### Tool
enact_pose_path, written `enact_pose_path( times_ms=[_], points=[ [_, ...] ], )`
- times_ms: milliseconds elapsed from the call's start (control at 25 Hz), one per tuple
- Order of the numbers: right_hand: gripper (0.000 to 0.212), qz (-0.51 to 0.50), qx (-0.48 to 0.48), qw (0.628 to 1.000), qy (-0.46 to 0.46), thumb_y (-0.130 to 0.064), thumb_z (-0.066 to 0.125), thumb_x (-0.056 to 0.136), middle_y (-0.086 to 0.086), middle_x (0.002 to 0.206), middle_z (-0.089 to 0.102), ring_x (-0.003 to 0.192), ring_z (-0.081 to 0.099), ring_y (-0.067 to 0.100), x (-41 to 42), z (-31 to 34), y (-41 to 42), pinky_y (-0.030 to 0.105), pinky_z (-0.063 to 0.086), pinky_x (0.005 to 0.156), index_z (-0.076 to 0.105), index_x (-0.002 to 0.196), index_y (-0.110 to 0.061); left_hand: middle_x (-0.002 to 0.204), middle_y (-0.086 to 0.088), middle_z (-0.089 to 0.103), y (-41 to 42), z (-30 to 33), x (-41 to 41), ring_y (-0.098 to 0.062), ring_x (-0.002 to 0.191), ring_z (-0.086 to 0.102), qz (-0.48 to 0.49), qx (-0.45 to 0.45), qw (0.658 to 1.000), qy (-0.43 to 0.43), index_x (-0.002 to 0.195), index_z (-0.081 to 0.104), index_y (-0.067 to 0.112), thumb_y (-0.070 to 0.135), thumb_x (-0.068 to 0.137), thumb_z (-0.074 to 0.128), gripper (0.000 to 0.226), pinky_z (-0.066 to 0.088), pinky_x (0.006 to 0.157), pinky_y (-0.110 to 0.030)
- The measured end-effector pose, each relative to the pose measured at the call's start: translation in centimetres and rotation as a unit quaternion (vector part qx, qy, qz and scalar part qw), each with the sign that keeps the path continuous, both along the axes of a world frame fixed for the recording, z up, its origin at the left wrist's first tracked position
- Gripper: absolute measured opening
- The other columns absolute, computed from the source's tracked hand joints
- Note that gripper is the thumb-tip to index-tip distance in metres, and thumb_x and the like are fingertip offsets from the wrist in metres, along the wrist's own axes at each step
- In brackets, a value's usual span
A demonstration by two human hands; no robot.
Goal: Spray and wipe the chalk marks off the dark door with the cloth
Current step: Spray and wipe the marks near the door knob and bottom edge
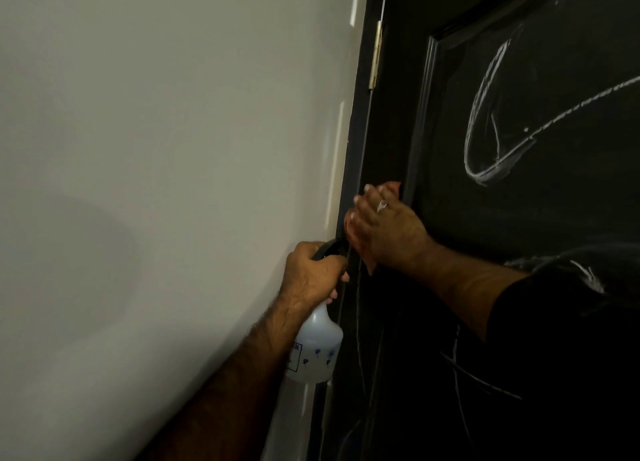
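A dark door fills the right half of the frame, tilted, its hinged edge running from top centre down to bottom centre. White chalk marks lie directly on its recessed panel: a large looping curve at upper right, and thinner lines at lower right and along the bottom centre. An orange cloth is pressed flat against the door's left edge, mid-frame. A brass hinge sits on that edge near the top.

Cloth mostly hidden under right hand; bottle label unreadable.
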State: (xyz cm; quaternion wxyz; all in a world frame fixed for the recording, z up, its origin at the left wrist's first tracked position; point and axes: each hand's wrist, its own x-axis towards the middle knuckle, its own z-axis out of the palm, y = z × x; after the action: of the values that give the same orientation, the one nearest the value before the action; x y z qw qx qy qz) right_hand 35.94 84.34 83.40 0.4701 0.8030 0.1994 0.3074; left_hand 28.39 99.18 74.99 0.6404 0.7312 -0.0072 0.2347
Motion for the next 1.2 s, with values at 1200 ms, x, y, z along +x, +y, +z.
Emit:
enact_pose_path(
  times_ms=[1200],
  points=[
    [0.088, 0.033, -0.062, 0.978, 0.198, -0.063, 0.058, 0.099, 0.012, 0.177, 0.011, 0.163, 0.005, 0.041, 0.2, -17.1, -1.6, 0.064, 0.004, 0.13, 0.02, 0.169, -0.023, 0.087, -0.016, 0.076, -0.2, -5.1, -0.5, -0.005, 0.045, 0.059, 0.024, 0.005, 1.0, -0.002, 0.094, 0.069, 0.017, 0.01, 0.095, 0.069, 0.007, 0.047, 0.045, -0.022]
  ],
)
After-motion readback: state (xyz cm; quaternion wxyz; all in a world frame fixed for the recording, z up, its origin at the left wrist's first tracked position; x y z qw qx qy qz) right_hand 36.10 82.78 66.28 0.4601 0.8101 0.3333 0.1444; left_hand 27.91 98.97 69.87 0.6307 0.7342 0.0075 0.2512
